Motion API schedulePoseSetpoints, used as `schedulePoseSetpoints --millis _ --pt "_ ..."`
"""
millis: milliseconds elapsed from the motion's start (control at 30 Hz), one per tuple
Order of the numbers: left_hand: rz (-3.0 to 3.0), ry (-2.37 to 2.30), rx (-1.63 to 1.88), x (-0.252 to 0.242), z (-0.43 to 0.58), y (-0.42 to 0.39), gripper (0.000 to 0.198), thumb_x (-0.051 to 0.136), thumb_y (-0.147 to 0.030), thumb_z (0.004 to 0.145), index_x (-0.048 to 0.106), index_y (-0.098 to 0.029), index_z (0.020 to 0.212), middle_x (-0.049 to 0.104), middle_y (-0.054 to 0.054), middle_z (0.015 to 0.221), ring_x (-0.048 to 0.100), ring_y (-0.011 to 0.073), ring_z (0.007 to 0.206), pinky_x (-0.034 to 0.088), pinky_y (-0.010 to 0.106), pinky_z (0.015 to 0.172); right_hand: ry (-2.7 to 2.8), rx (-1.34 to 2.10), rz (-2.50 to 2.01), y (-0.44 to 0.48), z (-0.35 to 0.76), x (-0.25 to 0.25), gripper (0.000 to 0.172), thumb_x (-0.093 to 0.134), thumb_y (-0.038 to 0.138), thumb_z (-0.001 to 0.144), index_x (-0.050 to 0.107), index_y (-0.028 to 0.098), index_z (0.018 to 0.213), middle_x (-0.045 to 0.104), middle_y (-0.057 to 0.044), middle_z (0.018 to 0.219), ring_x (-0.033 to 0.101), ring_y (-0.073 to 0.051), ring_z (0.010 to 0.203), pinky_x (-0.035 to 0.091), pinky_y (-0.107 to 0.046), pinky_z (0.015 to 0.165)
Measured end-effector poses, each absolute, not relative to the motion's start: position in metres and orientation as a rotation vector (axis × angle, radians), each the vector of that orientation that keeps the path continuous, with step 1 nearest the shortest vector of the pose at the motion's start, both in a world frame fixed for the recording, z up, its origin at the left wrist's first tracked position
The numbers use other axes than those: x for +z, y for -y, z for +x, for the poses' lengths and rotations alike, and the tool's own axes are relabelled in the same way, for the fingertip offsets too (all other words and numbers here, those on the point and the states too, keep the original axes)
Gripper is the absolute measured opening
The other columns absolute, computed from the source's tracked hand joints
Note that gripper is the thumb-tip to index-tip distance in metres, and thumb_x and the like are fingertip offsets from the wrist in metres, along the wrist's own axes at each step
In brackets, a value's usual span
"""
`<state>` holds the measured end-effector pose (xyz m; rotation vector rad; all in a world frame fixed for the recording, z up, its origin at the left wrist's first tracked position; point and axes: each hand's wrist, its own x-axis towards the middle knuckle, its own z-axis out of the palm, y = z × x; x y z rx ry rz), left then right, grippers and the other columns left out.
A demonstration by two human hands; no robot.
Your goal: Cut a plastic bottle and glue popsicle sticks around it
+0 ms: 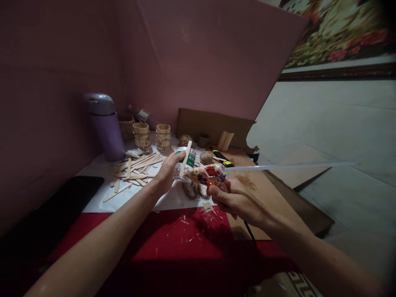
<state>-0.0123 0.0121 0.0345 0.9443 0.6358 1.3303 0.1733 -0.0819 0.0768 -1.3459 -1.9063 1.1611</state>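
My left hand [168, 170] pinches a flat wooden craft stick [186, 157], held upright and tilted, in front of a white and green bottle [187, 156]. My right hand [235, 199] grips a floral-patterned glue gun [208, 174] with a small red light showing. A long clear glue stick [291, 166] runs out of its back to the right. The gun's nozzle points left, close to the lower end of the craft stick. Both hands hover over a white sheet [99, 194] on a red cloth [185, 239].
Several loose wooden sticks [136, 169] lie on the white sheet. Two stick-built cups [153, 137] and a purple flask [107, 126] stand behind. Twine balls [206, 157], a yellow-black tool [223, 159] and cardboard [213, 123] sit at the back. A dark flat object [62, 202] lies left.
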Motion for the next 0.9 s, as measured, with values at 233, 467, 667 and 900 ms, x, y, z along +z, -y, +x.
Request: schedulePoseSetpoints --millis 233,467,667,900 --pt "0.979 -0.679 1.304 0.0363 -0.0122 -0.0111 0.035 0.074 -0.043 0.069 0.068 -0.014 0.087 0.067 0.004 0.084 0.062 0.0203 0.080 0.047 0.030 0.071 1.913 1.137 -1.329 0.0806 0.1731 0.0753 0.066 0.047 0.086 0.075 0.037 0.023 0.058 0.034 0.006 0.051 0.027 -0.008 0.047 0.019 -0.026 0.044" --pt "0.972 -0.645 1.284 0.0346 -0.0124 -0.0121 0.033 0.073 -0.043 0.071 0.069 -0.014 0.087 0.068 0.004 0.081 0.063 0.0204 0.077 0.047 0.031 0.071 1.862 1.235 -1.285 0.0814 0.1717 0.0771 0.064 0.051 0.085 0.073 0.041 0.022 0.062 0.034 0.007 0.053 0.027 -0.008 0.048 0.020 -0.026 0.045" --pt "0.961 -0.641 1.263 0.0352 -0.0127 -0.0108 0.031 0.074 -0.043 0.071 0.067 -0.015 0.083 0.069 0.005 0.080 0.064 0.0219 0.077 0.049 0.032 0.071 1.835 1.288 -1.229 0.0816 0.1721 0.0774 0.059 0.055 0.078 0.078 0.042 0.022 0.065 0.033 0.007 0.054 0.025 -0.008 0.048 0.019 -0.026 0.045" --pt "0.993 -0.667 1.264 0.0344 -0.0126 -0.0108 0.033 0.073 -0.044 0.070 0.067 -0.015 0.086 0.068 0.005 0.084 0.064 0.0220 0.079 0.050 0.033 0.072 1.829 1.272 -1.262 0.0808 0.1725 0.0755 0.062 0.054 0.081 0.075 0.042 0.022 0.064 0.034 0.007 0.054 0.025 -0.008 0.048 0.019 -0.026 0.044"
